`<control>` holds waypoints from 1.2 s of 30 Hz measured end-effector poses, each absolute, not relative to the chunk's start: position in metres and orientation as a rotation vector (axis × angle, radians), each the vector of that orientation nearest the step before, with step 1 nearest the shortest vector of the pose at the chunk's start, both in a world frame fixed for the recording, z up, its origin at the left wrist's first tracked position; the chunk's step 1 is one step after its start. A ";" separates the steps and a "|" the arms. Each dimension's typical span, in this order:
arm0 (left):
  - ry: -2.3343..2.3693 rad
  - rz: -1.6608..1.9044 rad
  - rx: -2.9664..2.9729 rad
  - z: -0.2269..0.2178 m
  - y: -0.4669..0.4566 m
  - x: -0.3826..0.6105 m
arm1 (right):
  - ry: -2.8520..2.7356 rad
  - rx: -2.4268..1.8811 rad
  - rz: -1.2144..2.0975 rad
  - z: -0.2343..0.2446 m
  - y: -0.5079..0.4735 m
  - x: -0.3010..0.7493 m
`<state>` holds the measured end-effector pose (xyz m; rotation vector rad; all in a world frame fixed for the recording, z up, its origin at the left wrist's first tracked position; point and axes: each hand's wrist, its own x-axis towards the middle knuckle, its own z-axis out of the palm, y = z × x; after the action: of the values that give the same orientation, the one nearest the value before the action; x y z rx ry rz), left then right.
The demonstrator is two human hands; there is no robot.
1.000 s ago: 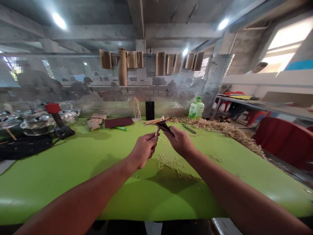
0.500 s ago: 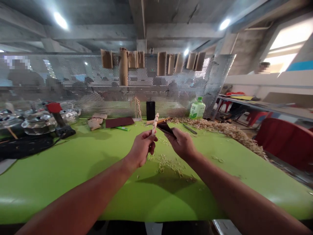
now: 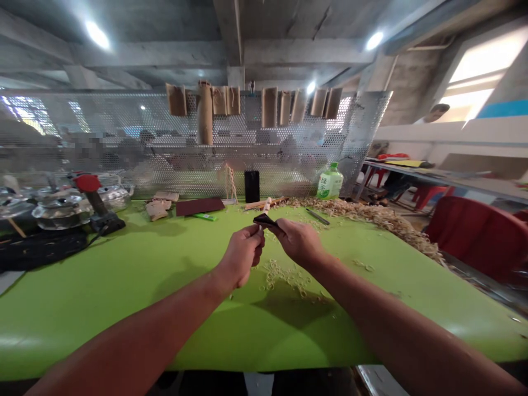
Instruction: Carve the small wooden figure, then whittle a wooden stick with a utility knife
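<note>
Closed fingers of my left hand (image 3: 244, 254) grip the lower end of a pale carved wooden stick (image 3: 267, 205), which points up and away from me. Its upper end shows a notched, wavy outline. In my right hand (image 3: 300, 242) is a piece of dark folded sandpaper (image 3: 264, 220), pinched between thumb and fingers. The sandpaper lies across the stick just above my left fingertips and covers its middle. Under my hands, curled wood shavings (image 3: 284, 278) are scattered on the green table top (image 3: 198, 319).
A brown sheet (image 3: 200, 206), a phone (image 3: 252, 186), a braided wooden piece (image 3: 231, 184) and a green bottle (image 3: 330, 181) stand or lie along the back. Shavings heap (image 3: 388, 220) at right. A red-and-black power tool (image 3: 97, 203) and metal pots (image 3: 60, 209) occupy the left.
My right hand has brought the sandpaper down and left onto the stick, from beside its upper part. The stick now leans further away, and my left hand is slightly lower.
</note>
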<state>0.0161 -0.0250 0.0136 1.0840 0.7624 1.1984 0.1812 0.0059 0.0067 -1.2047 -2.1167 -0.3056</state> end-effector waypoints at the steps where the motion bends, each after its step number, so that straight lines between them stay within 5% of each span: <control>1: 0.768 1.200 1.091 0.014 -0.025 0.016 | -2.104 -1.217 -0.308 0.007 0.007 0.180; 26: 0.997 1.203 1.023 -0.002 -0.021 0.021 | -2.143 -1.398 -0.098 0.008 0.014 0.168; 36: 1.097 1.242 1.225 -0.018 -0.010 0.019 | -2.136 -1.200 0.301 -0.002 0.028 0.171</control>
<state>0.0190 -0.0102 -0.0179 1.2252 1.0974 1.2418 0.1715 0.0276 -0.0021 -1.2002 -2.1356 0.3009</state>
